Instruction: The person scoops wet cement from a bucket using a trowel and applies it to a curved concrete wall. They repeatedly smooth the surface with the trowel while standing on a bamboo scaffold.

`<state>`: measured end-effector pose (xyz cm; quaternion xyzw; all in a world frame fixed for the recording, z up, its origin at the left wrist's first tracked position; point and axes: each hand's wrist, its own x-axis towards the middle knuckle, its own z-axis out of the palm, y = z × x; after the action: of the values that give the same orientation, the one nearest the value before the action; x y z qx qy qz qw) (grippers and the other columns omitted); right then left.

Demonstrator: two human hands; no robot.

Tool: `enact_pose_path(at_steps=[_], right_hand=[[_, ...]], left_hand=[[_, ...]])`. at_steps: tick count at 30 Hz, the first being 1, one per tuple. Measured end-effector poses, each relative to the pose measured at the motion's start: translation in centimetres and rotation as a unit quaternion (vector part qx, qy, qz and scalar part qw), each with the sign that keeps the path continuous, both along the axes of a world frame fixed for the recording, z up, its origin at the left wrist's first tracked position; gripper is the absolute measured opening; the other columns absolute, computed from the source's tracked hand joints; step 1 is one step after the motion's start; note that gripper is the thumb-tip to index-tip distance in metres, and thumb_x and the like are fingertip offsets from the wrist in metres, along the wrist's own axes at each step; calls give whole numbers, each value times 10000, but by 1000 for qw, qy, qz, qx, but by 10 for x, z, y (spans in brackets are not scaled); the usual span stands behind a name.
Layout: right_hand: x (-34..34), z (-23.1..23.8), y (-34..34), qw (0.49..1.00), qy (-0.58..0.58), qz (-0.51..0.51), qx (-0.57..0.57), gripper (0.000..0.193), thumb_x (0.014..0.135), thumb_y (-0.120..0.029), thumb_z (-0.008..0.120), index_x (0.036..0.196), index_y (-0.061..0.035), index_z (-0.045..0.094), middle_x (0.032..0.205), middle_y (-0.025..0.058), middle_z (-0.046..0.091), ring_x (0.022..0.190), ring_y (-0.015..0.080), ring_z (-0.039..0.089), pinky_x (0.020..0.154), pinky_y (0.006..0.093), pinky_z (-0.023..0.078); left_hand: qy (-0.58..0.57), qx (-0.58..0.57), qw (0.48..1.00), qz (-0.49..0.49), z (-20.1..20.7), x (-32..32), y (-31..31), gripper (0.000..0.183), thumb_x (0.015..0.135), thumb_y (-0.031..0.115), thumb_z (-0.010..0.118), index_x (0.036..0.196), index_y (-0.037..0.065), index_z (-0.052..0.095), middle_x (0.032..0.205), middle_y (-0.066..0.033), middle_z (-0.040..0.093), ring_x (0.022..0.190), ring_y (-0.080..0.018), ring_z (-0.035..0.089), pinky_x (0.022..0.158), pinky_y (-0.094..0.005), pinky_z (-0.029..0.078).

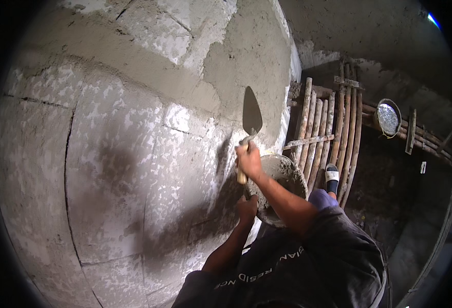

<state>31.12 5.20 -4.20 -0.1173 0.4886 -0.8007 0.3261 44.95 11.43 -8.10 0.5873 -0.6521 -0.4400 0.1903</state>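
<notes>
Most of the block wall [108,169] is left bare in the head view, only its upper strip plastered. A trowel [251,115] is pressed to it, right grip [248,160] clenched on the handle; the mortar pan [280,187] is steadied by the left grip [247,208].

My arms are bare below a dark short-sleeved shirt [308,262] with pale lettering across the chest. I wear blue-purple trousers [321,198] and a black-and-white slide sandal [332,177].
</notes>
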Motion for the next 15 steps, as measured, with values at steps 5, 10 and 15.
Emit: enact_pose_path(at_steps=[5,10,15], right_hand=[[-31,30,-30,965,-232,116,30,236,785,-153,544,942,0,456,680,72,489,484,163,495,424,322,445],[-13,95,-10,956,-238,171,-1,257,789,-153,549,963,7,447,694,71,495,494,153,504,423,312,458],[-9,144,20,948,-221,189,-126,277,816,-174,542,1004,10,455,671,56,507,464,125,516,400,275,462]], left_hand=[[-24,62,997,24,22,-10,-2,334,701,160,596,951,-60,582,826,-120,605,752,-172,544,702,-313,433],[-97,-39,994,5,16,-1,-4,317,726,209,603,865,-74,582,734,-185,608,712,-165,572,660,-351,442],[-134,-84,985,-70,1,8,-13,297,735,218,616,832,-61,586,718,-157,615,703,-164,583,644,-348,452]])
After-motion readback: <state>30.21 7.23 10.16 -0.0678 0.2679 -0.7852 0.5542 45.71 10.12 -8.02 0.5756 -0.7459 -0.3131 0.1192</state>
